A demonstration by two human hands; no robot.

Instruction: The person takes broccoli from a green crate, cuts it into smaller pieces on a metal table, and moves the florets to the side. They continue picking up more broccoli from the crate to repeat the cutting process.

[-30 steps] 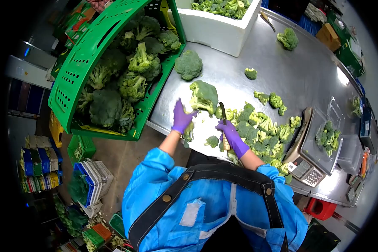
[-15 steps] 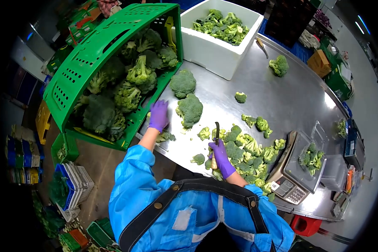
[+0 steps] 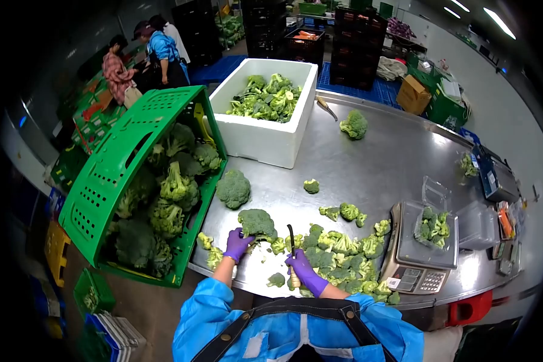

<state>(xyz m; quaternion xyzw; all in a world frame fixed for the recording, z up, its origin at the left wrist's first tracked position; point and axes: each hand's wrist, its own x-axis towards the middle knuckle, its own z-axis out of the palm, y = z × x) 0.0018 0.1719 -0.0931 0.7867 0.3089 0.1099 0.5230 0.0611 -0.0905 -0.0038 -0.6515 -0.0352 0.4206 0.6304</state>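
My left hand [image 3: 238, 245], in a purple glove, grips a large broccoli head [image 3: 257, 223] low down by its stem, fingers partly hidden under the crown. A curved dark-bladed knife [image 3: 292, 237] with a pale handle stands blade up in my right hand [image 3: 306, 271], also gloved and closed around the handle. Cut broccoli florets [image 3: 344, 253] lie in a heap just right of the knife. One whole broccoli head [image 3: 233, 189] rests behind my left hand, and a few light green pieces [image 3: 215, 257] are to its left.
A tipped green crate [image 3: 133, 175] of broccoli borders the steel table [image 3: 374, 163] on the left. Behind stands a white foam box [image 3: 265, 139] with florets. At right, a scale [image 3: 413, 277] carries a clear tub of florets. Another knife [image 3: 327, 108] lies far back. People stand back left.
My left hand has moved right from beside the crate and taken hold of a broccoli head. My right hand still holds the knife. The view has tilted up, bringing people into sight.
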